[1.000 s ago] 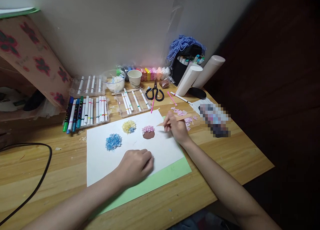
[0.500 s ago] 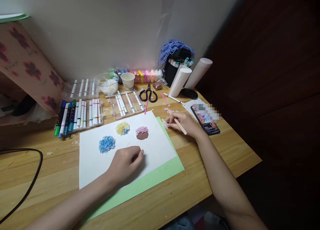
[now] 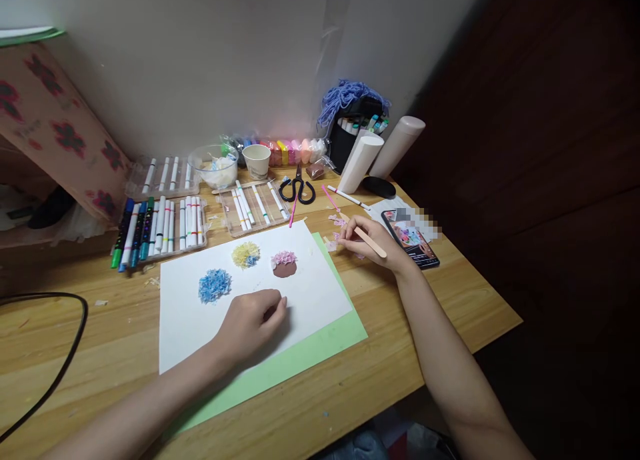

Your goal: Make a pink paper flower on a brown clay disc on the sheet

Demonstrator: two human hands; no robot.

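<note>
My left hand (image 3: 256,319) rests on the white paper (image 3: 185,340) as a loose fist, with no object showing in it. On the sheet are a blue cluster of paper bits (image 3: 215,286), a yellow cluster with some blue (image 3: 245,253), and a brown round shape (image 3: 285,270) topped with pink bits. Right of the paper, my right hand (image 3: 373,239) is closed around a flat wooden craft stick (image 3: 371,243). Its fingertips are over pink scraps (image 3: 332,243) lying on the table. Whether they pinch a scrap is hard to see.
Marker trays (image 3: 255,210), black scissors (image 3: 299,188), a paper cup (image 3: 257,161) and a clear bowl (image 3: 216,167) stand behind the paper. A phone (image 3: 411,240) lies close to my right wrist. Green paper (image 3: 320,347) lies beneath the white sheet; a black cable (image 3: 75,340) curves at left.
My right hand has shifted slightly right and up off the scraps, and the craft stick in it has moved along. My left hand has stayed in place on the paper.
</note>
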